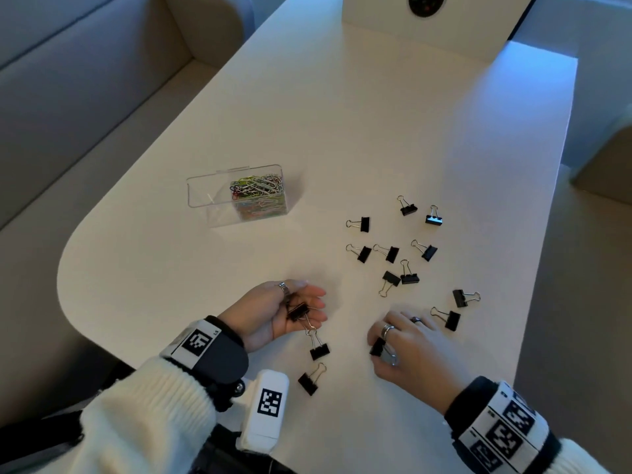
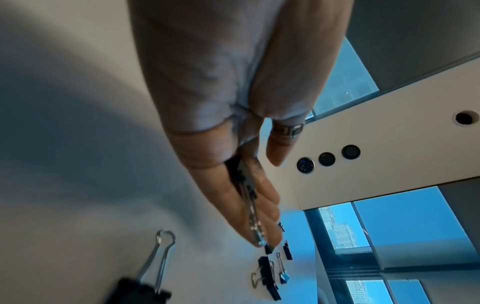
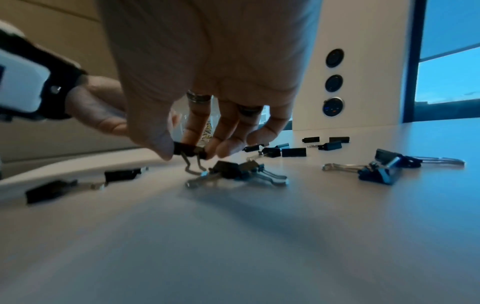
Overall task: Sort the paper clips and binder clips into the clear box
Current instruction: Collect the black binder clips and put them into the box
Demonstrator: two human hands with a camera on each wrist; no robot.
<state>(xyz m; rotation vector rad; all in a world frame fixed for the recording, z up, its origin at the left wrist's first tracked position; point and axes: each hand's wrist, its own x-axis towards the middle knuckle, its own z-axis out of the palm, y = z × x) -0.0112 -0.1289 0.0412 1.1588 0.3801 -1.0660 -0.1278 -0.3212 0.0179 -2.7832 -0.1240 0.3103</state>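
Note:
A clear box (image 1: 205,196) stands on the white table (image 1: 342,131); coloured and silver paper clips (image 1: 258,191) fill its right compartment. Several black binder clips (image 1: 408,278) lie scattered to the right of the box. My left hand (image 1: 307,309) lies palm up near the front edge with its fingers (image 2: 267,197) fairly straight, and a black binder clip (image 1: 297,311) rests in the palm. My right hand (image 1: 379,350) pinches one binder clip (image 3: 189,151) between thumb and fingers just above the table. Two more clips (image 1: 319,350) lie between the hands.
A white upright panel (image 1: 393,25) with round sockets (image 3: 333,107) closes the far end of the table. A grey sofa (image 1: 85,80) runs along the left side. The table's rounded corner (image 1: 68,268) is at the front left.

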